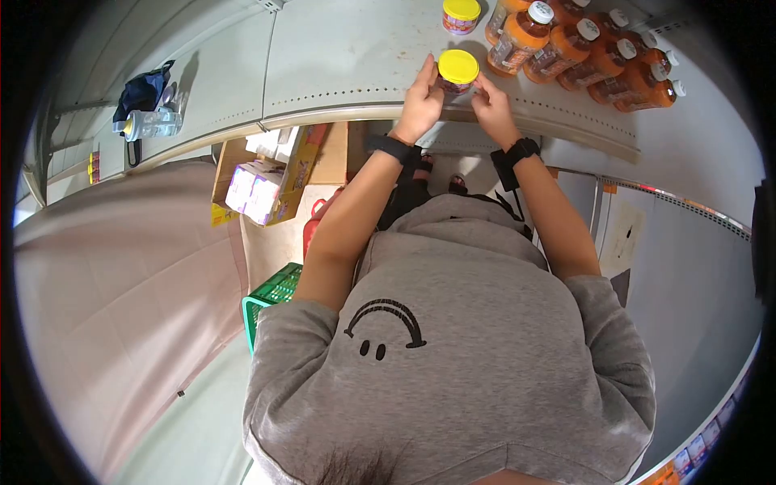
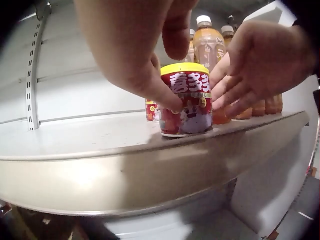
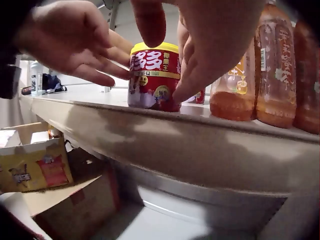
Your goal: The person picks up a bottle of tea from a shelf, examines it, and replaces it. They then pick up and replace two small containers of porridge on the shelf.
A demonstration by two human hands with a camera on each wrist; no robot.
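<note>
A red can with a yellow lid [image 1: 458, 67] stands upright near the front edge of the shelf [image 1: 347, 61]. Large white characters run round the can [image 2: 187, 107] under its lid. My left hand [image 1: 419, 107] is at its left side, fingers fairly straight, the thumb lying against the label in the left wrist view. On the opposite side my right hand [image 1: 495, 110] touches the can [image 3: 154, 75] with extended fingers. Between both hands the lid stays uncovered. A matching yellow-lidded can [image 1: 461, 14] stands farther back on the shelf.
Several orange drink bottles [image 1: 521, 40] with white caps crowd the shelf's right end. At the left lie a dark blue bag [image 1: 142, 95] and a clear bottle [image 1: 155, 124]. Below are an open carton [image 1: 301, 174] with packages and a green basket [image 1: 275, 289].
</note>
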